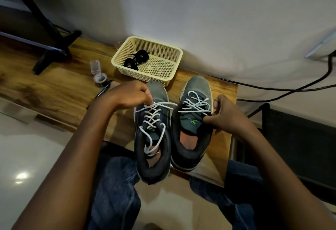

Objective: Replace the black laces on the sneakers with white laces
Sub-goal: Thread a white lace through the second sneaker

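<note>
Wood-grain boards make up the low bench (54, 87), which stands against a pale wall, with glossy light floor at its near side. Two grey sneakers stand side by side at the bench's near right corner, toes toward the wall, heels over the near edge. The left sneaker (152, 138) carries a white lace (151, 118) crossed up its eyelets, its loose ends looping down into the shoe's opening. The right sneaker (192, 129) is threaded with a second white lace (196, 102), and one strand runs across from it to the left shoe's toe.

The left hand (131, 95) hovers over the left sneaker's toe, fingers curled, pinching that strand between thumb and fingertips. The right hand (225, 113) is at the right sneaker's outer side, thumb and fingers closed on the edge of the collar by the top eyelets; whether it also grips a lace end cannot be told.

Behind the shoes, toward the far edge, sits a cream mesh basket (174, 66) holding the black laces (136, 59) bunched in its left half. Just left of the basket are a small clear container (95, 66) and a dark round jar (101, 79). A black stand foot (52, 55) rests on the bench's far left part. Black cables (291, 89) trail along the wall at right. Blue-jeaned knees (116, 184) show below the near edge.
</note>
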Demonstrator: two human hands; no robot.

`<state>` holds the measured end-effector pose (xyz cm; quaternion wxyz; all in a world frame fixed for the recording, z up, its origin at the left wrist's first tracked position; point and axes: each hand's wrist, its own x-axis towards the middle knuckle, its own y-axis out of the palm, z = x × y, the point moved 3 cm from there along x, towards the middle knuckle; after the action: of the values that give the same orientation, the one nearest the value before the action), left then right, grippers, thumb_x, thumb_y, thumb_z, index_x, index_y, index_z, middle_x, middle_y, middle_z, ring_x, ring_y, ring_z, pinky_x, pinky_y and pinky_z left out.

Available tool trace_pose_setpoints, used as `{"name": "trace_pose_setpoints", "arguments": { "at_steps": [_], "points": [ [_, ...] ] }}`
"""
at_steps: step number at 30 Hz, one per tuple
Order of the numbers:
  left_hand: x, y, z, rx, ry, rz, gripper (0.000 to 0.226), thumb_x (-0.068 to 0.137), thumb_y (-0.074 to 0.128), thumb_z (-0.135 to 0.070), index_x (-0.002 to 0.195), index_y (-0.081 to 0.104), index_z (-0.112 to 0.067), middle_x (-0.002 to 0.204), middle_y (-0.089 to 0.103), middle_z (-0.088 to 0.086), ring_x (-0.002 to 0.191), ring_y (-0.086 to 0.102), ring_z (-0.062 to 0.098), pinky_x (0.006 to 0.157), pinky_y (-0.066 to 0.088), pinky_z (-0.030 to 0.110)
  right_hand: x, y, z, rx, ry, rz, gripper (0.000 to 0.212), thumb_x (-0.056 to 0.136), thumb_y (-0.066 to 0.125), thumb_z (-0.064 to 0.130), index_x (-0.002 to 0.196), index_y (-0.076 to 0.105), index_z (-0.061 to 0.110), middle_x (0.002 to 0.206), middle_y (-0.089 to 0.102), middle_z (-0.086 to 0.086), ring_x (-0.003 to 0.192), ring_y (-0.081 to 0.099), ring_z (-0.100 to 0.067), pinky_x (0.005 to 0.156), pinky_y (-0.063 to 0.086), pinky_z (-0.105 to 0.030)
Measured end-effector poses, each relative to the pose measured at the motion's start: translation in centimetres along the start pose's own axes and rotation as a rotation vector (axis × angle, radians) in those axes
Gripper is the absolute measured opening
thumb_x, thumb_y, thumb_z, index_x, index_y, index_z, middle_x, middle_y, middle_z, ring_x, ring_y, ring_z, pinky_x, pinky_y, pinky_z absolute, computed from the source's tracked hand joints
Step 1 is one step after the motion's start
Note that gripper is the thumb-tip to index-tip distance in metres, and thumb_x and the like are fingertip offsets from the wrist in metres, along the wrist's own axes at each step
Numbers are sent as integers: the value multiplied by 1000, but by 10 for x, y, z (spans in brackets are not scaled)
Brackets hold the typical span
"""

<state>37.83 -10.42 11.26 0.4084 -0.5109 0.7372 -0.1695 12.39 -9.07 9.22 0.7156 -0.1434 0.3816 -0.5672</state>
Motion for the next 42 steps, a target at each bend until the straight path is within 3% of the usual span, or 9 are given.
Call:
{"name": "trace_pose_setpoints", "arguments": {
  "at_steps": [5,9,13,18,24,27,32,36,42],
  "points": [
    [5,4,-2,100,18,-163,25,93,48,-50,95,58,-27,104,65,-1,106,55,25,98,37,45,0,1,5,9,2,35,38,78,72,9,87,36,17,82,54,-6,68,57,-22,56,54,-37],
    [8,20,-24,338,73,-134,25,95,46,-47,113,61,-37,130,53,-4,130,30,23,95,20,39,0,2,6,-4,1,57,38,78,72,11,95,39,14,84,54,-5,74,57,-23,66,55,-42],
    [12,27,-32,448,53,-56,23,93,51,-45,100,67,-31,137,46,-3,134,23,21,100,16,42,-1,1,6,-1,1,71,37,79,71,11,95,38,14,86,54,-6,76,59,-25,67,55,-44],
    [14,18,-32,26,123,-184,42,93,47,-53,77,68,-21,73,62,-10,83,54,17,95,33,48,-2,-2,4,59,-2,91,38,81,74,14,100,40,14,84,55,-4,66,57,-19,52,50,-29],
    [5,25,-68,-704,250,-73,32,99,45,-24,75,62,-11,97,72,8,88,68,16,78,51,12,-3,-12,9,399,1,22,26,86,70,32,91,52,13,72,58,-1,55,51,-11,47,40,-24],
    [9,37,-80,-766,329,-54,29,100,45,-21,80,65,-14,99,73,7,90,69,21,88,53,25,-2,-16,10,539,-2,-79,23,93,60,31,81,53,14,58,51,3,48,46,-9,45,36,-23],
    [9,50,-92,-805,387,-117,14,97,52,-13,89,63,-11,85,70,4,68,65,9,63,50,16,-3,-19,8,500,-26,-81,22,95,57,29,88,61,9,59,52,3,49,48,-8,44,37,-19],
    [8,50,-93,-794,396,-145,18,93,55,1,109,61,-4,82,69,6,62,65,3,60,51,15,-4,-19,8,471,-36,-45,19,95,58,27,84,62,11,60,57,4,49,52,-6,46,41,-20],
    [8,47,-79,-457,276,-205,8,86,68,-6,93,72,-5,78,73,3,57,66,9,61,55,23,-11,-15,1,290,7,147,29,74,81,20,87,67,-2,67,68,-6,56,63,-9,52,51,-19]
  ]
}}
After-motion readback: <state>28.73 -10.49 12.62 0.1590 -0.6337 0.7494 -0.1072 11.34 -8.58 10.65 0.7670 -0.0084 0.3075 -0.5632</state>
